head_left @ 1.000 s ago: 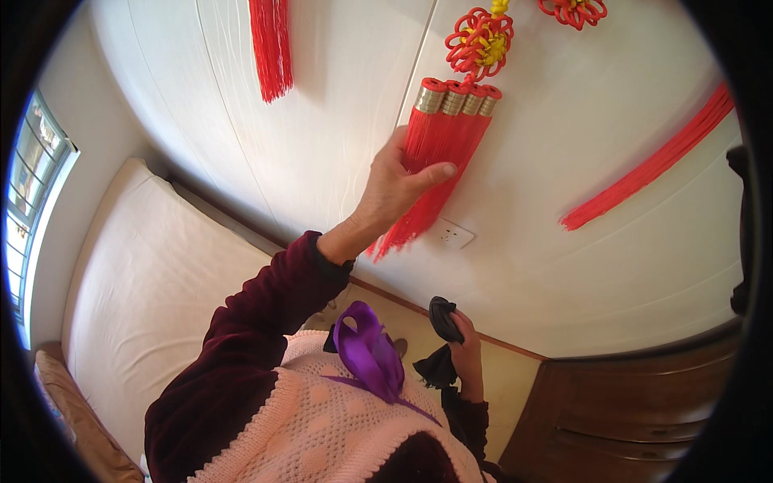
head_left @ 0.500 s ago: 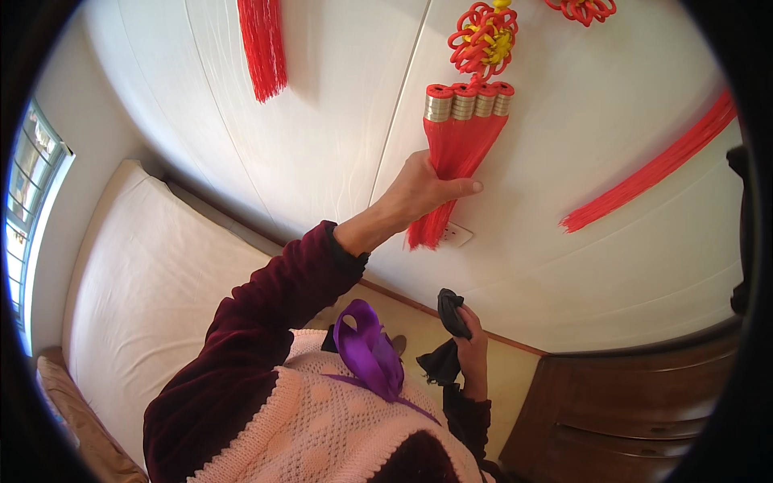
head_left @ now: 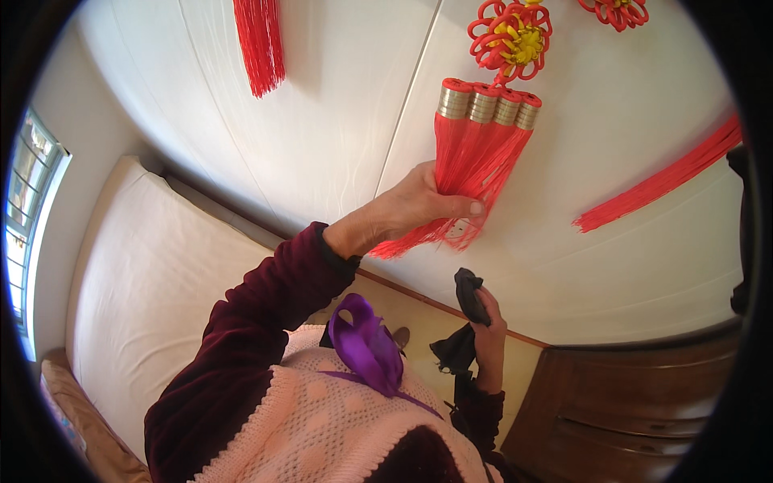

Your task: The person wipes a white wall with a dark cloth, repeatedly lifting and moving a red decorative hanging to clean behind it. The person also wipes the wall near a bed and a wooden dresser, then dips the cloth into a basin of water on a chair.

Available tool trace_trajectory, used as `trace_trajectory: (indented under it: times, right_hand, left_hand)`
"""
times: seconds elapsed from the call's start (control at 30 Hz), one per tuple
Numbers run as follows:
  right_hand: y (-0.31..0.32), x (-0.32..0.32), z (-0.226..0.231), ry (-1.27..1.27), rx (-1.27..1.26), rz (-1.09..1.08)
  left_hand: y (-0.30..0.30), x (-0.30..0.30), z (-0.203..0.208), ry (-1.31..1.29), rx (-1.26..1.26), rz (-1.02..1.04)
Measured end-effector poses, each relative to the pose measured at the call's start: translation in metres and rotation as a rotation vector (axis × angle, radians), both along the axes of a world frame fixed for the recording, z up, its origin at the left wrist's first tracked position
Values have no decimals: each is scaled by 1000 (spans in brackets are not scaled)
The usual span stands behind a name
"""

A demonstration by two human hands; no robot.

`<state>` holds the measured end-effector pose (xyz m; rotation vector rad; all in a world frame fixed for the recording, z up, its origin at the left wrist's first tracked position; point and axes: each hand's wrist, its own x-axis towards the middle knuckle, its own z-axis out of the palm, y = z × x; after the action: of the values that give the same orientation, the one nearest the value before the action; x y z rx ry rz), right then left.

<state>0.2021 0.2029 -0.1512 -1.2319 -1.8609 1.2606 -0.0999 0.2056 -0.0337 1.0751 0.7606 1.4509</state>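
Note:
A bunch of red tassels with metallic bands at the top hangs against the white wall, under a red and yellow decorative knot. My left hand is closed around the lower strands, thumb across the front; loose ends stick out below the fingers. Lower and to the right, my right hand grips a dark, crumpled cloth, part of which droops under the hand. Some of the right fingers are hidden by the cloth.
Another red tassel hangs at upper left, and a long one at right. A pale-covered bed lies at left beside a barred window. Dark wooden furniture stands at lower right. A purple ribbon sits on my chest.
The held tassel strands have fanned out, their ends swinging left, and the left thumb sits lower. My right hand has risen slightly and shifted right with the dark cloth.

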Motion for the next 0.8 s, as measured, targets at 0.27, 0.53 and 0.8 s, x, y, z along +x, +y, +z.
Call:
trace_trajectory:
  times: [0.27,0.53,0.8]
  right_hand:
    - [41,-29,43,194,39,33]
    - [62,-36,61,234,205,55]
    - [54,-38,51,207,110,88]
  left_hand:
    - [6,-29,3,-10,-30,125]
    - [16,-38,-12,141,-86,328]
    - [56,-16,-31,672,56,802]
